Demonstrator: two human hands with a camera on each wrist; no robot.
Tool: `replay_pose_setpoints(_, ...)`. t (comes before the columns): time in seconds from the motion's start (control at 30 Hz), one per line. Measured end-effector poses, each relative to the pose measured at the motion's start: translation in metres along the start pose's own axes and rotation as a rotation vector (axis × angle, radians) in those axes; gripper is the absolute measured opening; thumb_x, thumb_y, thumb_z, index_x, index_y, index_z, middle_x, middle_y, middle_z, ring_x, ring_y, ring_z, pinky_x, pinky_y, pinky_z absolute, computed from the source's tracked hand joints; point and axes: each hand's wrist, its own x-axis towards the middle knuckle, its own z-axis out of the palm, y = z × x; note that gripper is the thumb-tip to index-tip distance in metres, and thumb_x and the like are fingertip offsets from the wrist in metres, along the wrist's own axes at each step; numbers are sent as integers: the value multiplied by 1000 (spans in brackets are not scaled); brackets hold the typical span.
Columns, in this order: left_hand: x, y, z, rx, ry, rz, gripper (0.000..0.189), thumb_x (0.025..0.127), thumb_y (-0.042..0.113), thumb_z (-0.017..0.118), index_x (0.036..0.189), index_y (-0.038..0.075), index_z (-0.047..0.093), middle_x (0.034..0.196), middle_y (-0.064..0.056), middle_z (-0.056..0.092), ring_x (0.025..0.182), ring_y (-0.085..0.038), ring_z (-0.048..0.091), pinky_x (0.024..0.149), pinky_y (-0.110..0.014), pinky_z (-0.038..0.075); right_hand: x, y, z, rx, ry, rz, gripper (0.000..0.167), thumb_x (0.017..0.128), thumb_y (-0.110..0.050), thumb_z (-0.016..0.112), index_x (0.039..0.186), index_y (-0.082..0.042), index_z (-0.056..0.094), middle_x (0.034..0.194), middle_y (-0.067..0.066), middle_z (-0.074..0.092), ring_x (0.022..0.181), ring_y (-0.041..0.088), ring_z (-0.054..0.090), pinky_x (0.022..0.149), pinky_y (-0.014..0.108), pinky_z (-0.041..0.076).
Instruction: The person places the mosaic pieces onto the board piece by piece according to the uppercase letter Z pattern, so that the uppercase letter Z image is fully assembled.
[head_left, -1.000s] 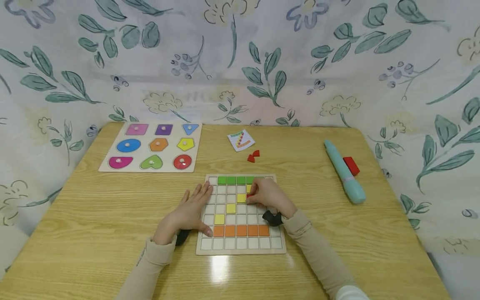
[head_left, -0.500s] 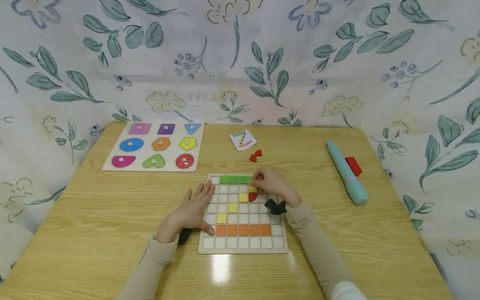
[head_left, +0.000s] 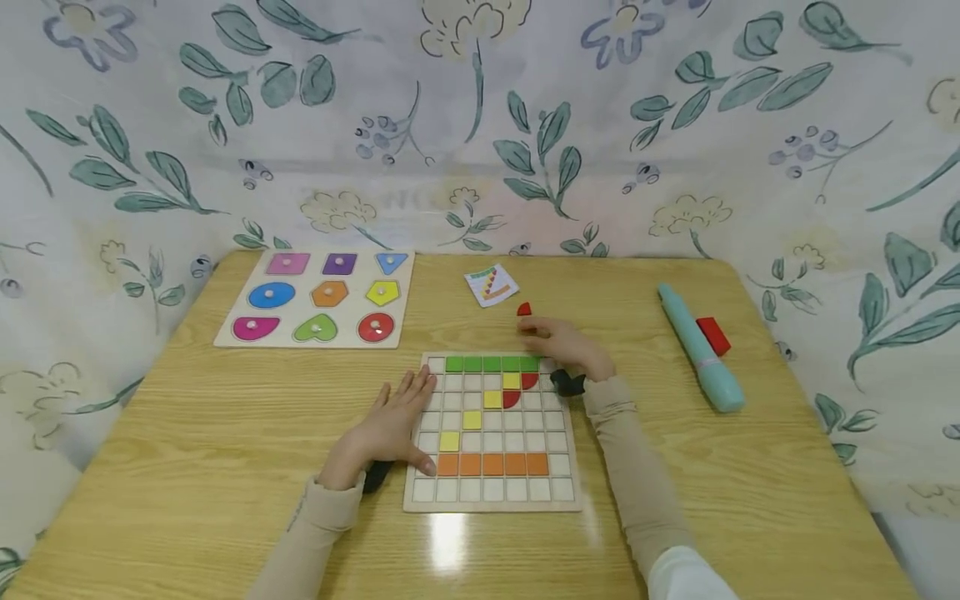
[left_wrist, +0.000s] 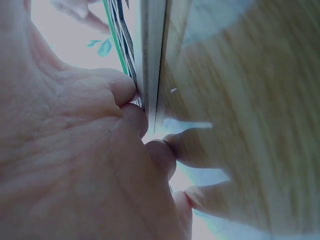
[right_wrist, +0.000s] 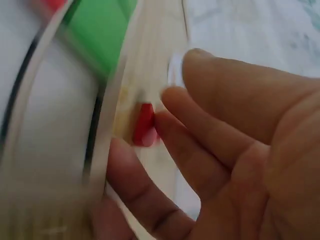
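A wooden grid board (head_left: 495,505) bears a row of green squares, a slanting line of yellow squares (head_left: 472,420), a row of orange squares (head_left: 492,464) and two red quarter-circle pieces (head_left: 512,399). My left hand (head_left: 390,421) rests with spread fingers on the board's left edge; the left wrist view shows its fingertips (left_wrist: 160,155) along that edge. Beyond the board's far edge, my right hand (head_left: 558,342) reaches with loosely bent fingers toward a loose red piece (head_left: 524,309). In the right wrist view, red (right_wrist: 145,125) shows by its fingertips, with the thumb apart.
A small pattern card (head_left: 491,285) lies behind the board. At the back left is a shape puzzle (head_left: 315,300) with knobbed pieces. On the right lie a light-blue tapered object (head_left: 701,348) and a red block (head_left: 713,335). A floral cloth (head_left: 420,125) hangs behind the table.
My right hand has left the board and moved to the loose red pieces beyond it. A second red quarter-circle now shows on the grid beside the upper yellow square. My left hand stays put.
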Motion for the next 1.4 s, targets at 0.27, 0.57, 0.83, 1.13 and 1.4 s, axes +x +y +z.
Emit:
replay_pose_setpoints(0.27, -2, -3, -9, 16, 10, -16, 134, 59, 42, 89, 155, 3, 5, 164, -14, -5, 150, -39, -8, 117, -65, -7, -31, 35, -18, -3, 344, 70, 31, 94, -2, 57, 124, -1, 63, 116, 22, 66, 104, 36, 63, 91, 46, 51)
replay_pose_setpoints(0.57, 1, 1, -6, -1, 9, -1, 134, 58, 43, 89, 155, 1, 6, 164, -16, -4, 150, -41, -8, 116, -65, -6, -44, 39, -29, -74, 329, 182, 49, 92, -18, 65, 132, 8, 51, 126, 30, 53, 115, 41, 50, 99, 52, 43)
replay_pose_setpoints(0.83, 2, 4, -8, 4, 16, 5, 134, 58, 41, 89, 155, 1, 7, 163, -16, -4, 150, -41, -7, 116, -66, -6, -43, 37, -31, -138, 299, 162, 19, 91, -12, 65, 104, 2, 67, 109, 22, 65, 101, 35, 59, 92, 47, 47)
replay_pose_setpoints(1.13, 2, 4, -2, -17, 2, -5, 133, 58, 40, 89, 155, 1, 6, 163, -16, -5, 150, -41, -8, 116, -65, -7, -38, 35, -21, -144, 257, 90, 33, 92, -13, 63, 122, 1, 62, 117, 22, 63, 106, 34, 56, 95, 48, 46)
replay_pose_setpoints(1.4, 3, 2, 0, -17, 8, -4, 134, 58, 41, 89, 155, 1, 6, 164, -16, -5, 150, -41, -8, 116, -65, -7, -31, 29, -11, -190, 258, 126, 25, 91, -10, 65, 113, 0, 63, 108, 18, 60, 96, 28, 54, 88, 42, 47)
